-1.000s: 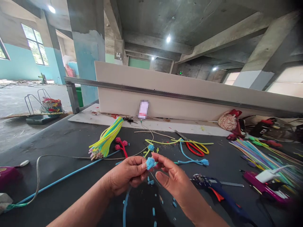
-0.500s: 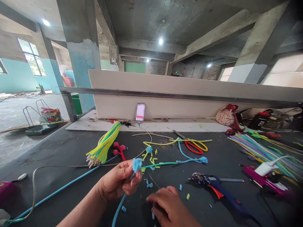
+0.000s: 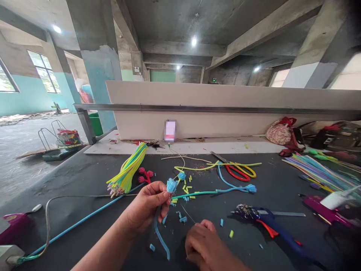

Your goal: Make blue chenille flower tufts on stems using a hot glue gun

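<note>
Between the thumb and fingers of my left hand point(image 3: 155, 199) is a blue pipe cleaner point(image 3: 161, 239), with a tufted blue bud point(image 3: 171, 185) at its top and a loose tail hanging below. My right hand point(image 3: 204, 242) is low over the black table, fingers curled inward; whatever they hold, if anything, is hidden. Small cut blue pieces point(image 3: 182, 218) lie between the hands. Beyond them are yellow-green cut pieces point(image 3: 188, 187) and another blue bud point(image 3: 182, 175). A blue-tipped stem point(image 3: 250, 188) rests farther right.
Scissors point(image 3: 237, 171) with red and yellow handles lie at the back. To the right are a dark blue glue gun point(image 3: 270, 222), a purple power strip point(image 3: 318, 209) and a bundle of coloured pipe cleaners point(image 3: 318, 169). A yellow-green bundle point(image 3: 129, 169) and red buds point(image 3: 145, 175) sit left.
My left hand has moved slightly right and up with the blue bud, and the stem's loose end now shows. My right hand has moved a little right, its fingers more curled.
</note>
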Tool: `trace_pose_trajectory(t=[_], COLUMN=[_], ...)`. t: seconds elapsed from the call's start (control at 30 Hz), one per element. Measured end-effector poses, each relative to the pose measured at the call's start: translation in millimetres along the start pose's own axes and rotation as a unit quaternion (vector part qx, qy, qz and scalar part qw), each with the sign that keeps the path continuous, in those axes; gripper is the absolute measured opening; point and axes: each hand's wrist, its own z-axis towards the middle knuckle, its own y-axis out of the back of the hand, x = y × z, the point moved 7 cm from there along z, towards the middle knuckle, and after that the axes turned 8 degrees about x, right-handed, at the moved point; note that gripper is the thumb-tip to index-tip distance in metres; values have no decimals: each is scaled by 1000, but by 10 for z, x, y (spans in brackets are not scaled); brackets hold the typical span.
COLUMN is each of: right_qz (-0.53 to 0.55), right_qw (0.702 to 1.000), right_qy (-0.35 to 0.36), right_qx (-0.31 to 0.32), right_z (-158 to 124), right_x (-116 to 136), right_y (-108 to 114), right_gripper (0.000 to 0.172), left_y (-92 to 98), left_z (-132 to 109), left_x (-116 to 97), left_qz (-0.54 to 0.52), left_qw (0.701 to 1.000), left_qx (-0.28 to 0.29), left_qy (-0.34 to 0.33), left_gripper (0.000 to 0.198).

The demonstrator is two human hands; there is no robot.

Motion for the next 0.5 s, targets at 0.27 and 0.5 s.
trace_pose_trajectory(t=[0.27,0.5], right_qz=[-65,21], right_qw=[984,975], right_qy=[-10,-17], right_qx=[-165,-220], right_z=[-166,-224], right_x=[-148,-116], right_y=[355,526], right_gripper=[23,22], left_y=[-23,64], left_z=[-38,-49], left_x=[-52,-103], left_qz=[23,-11], left_qw=[999,999], left_qx=[-31,-30], left_qy=[14,-7], left_gripper=[23,17])
